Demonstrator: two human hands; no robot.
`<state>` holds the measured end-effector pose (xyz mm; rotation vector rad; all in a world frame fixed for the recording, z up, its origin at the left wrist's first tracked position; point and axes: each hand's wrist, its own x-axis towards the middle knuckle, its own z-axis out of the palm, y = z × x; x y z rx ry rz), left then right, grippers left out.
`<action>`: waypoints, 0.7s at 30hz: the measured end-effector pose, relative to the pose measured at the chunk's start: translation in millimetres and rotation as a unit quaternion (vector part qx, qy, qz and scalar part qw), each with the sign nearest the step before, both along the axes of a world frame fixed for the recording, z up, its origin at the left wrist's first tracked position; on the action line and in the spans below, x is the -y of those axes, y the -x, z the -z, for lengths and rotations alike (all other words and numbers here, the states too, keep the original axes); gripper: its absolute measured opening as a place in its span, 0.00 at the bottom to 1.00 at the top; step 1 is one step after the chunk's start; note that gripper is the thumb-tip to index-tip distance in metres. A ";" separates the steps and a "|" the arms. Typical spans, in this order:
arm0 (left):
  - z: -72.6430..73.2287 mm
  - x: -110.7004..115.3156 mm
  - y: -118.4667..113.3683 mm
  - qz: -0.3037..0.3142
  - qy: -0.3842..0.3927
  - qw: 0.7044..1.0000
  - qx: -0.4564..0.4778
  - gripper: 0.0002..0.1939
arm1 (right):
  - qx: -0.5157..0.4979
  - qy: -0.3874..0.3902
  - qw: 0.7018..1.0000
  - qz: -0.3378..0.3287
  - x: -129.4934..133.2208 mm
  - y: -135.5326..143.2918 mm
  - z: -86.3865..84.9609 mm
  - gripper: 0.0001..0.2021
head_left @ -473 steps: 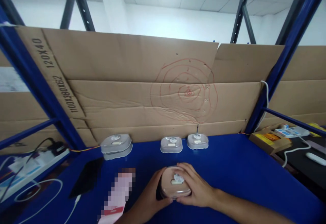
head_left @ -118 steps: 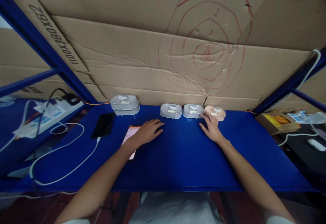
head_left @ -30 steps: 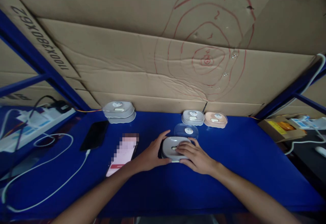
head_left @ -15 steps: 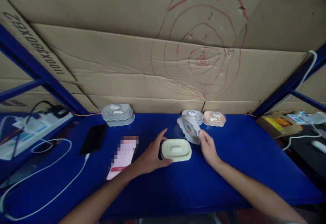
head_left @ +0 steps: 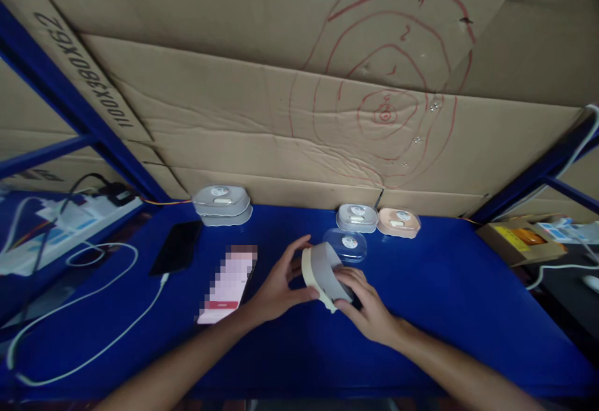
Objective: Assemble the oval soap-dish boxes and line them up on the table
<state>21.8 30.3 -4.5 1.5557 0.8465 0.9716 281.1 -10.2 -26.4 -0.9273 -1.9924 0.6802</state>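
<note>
Above the front middle of the table I hold a soap box tilted on its side. It has a cream part point(head_left: 309, 269) on the left and a grey part point(head_left: 322, 265) on the right, held against each other. My left hand point(head_left: 283, 283) grips the cream edge, thumb at the front and fingers partly hidden behind. My right hand point(head_left: 369, 308) is closed round the grey part from the right. Just behind, a clear lid point(head_left: 350, 246) with a round sticker lies on the blue table.
At the back stand a grey lidded box point(head_left: 358, 217), a peach one point(head_left: 399, 222) and a grey stack point(head_left: 222, 205). A lit phone point(head_left: 229, 283) and a black phone point(head_left: 176, 249) on a white cable lie left. A power strip point(head_left: 28, 255) and cardboard box point(head_left: 519, 239) flank the table.
The cream part has been lifted off the table and tilted. My right hand has brought the grey part down and left against it, uncovering the clear lid. The view has shifted slightly.
</note>
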 end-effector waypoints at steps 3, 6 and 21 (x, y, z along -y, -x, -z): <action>-3.8 2.1 -0.1 0.012 -0.016 0.999 -0.028 0.58 | 0.047 -0.025 0.998 -0.028 -0.6 -0.6 0.3 0.23; -6.8 2.3 0.0 0.020 -0.015 0.999 -0.027 0.58 | 0.074 -0.015 0.995 -0.060 -0.9 2.7 3.2 0.26; -15.9 -22.5 7.1 -0.119 0.211 0.960 0.142 0.40 | 0.193 -0.035 0.977 0.084 -58.2 -38.4 10.7 0.28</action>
